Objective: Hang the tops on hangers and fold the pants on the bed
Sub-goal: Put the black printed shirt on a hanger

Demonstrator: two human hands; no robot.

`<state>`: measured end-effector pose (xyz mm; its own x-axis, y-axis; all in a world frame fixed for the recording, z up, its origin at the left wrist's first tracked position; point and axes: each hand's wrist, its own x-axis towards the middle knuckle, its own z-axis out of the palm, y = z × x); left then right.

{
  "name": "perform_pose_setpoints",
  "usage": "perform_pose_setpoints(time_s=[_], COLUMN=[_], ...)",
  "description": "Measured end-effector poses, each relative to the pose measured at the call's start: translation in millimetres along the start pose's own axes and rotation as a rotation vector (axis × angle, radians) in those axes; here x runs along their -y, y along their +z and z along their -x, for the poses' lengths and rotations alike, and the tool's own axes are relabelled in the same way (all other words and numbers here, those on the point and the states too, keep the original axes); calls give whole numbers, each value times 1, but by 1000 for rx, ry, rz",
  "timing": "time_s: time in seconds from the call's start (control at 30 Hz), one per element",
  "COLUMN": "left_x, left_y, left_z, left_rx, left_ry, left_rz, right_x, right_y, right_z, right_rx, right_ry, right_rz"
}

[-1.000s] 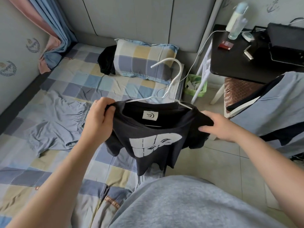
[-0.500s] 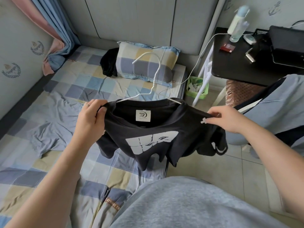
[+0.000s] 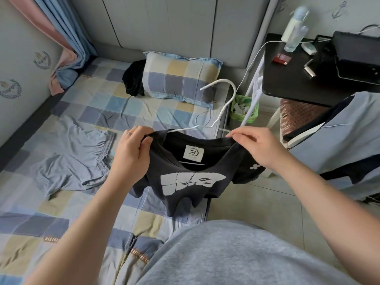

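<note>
A black T-shirt (image 3: 191,177) with a white print hangs in the air over the bed's edge, a white hanger (image 3: 223,103) inside its neck with the hook pointing up and away. My left hand (image 3: 131,153) grips the shirt's left shoulder. My right hand (image 3: 259,147) pinches the right shoulder of the shirt at the hanger's arm. Grey-blue pants (image 3: 67,157) lie spread flat on the checked bed (image 3: 102,112) to the left. A dark garment (image 3: 133,79) lies crumpled beside the pillow.
A checked pillow (image 3: 181,79) lies at the head of the bed. A black side table (image 3: 298,79) with bottles and small items stands at right, a green basket (image 3: 242,110) below it. A chair (image 3: 339,132) draped with blue and dark clothes is at far right.
The shirt rose slightly and the hanger's hook swung back to the right. My right hand moved inward from the sleeve to the shoulder seam by the hanger's arm.
</note>
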<state>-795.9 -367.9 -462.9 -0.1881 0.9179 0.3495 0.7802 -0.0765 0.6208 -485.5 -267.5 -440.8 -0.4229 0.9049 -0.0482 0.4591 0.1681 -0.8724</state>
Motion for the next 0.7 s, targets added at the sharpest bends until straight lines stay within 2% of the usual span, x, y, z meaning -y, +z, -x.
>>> perform_pose_setpoints(time_s=[0.13, 0.23, 0.4, 0.53, 0.6, 0.7], left_x=[5, 16, 27, 36, 38, 39], left_y=[1, -5, -21, -23, -26, -29], left_z=[2, 5, 5, 5, 3, 1], left_rx=[-42, -60, -120, -88, -60, 5], left_ry=[-36, -134, -195, -212, -132, -11], left_rz=[55, 92, 115, 92, 30, -110], right_x=[-8, -25, -49, -55, -54, -48], right_y=[-3, -21, -41, -44, -43, -37], right_z=[0, 3, 6, 0, -3, -3], right_rx=[83, 156, 125, 160, 100, -202], right_ry=[-6, 70, 191, 242, 245, 118], right_rz=[-24, 44, 107, 219, 273, 291])
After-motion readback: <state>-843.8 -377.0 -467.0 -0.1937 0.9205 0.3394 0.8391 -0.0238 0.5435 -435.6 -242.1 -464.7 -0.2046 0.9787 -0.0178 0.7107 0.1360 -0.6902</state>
